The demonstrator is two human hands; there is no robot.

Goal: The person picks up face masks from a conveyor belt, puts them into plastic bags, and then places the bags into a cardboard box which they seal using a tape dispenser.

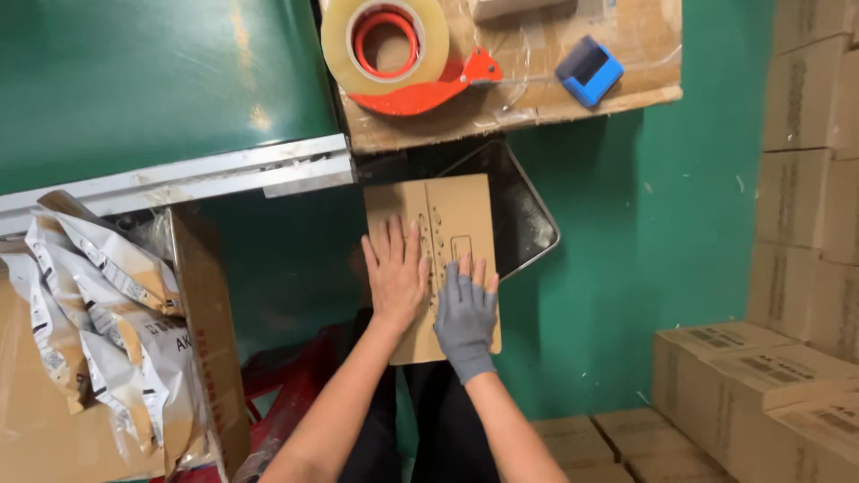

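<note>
Two hands lie flat on a closed cardboard box (pixel 452 233), and every place below is told from that box. Fingers of the bare left hand (pixel 395 273) are spread and straight, pressed on the left half of its top; they grip nothing. Fingers of the right hand (pixel 465 313), in a grey glove with cut tips, also lie extended on the lid beside the centre seam, closed on nothing. The box rests over the person's lap, partly covering a dark metal tray (pixel 528 215) behind it. Beyond the box, a tape dispenser (pixel 398 54) with an orange frame sits on a cardboard-covered ledge (pixel 626 63), next to a small blue thing (pixel 589 70), perhaps a cutter. Left of the box stands an open carton (pixel 206 313) stuffed with grey bags (pixel 98 295). Right of it, stacked cartons (pixel 761 376) line the wall.
</note>
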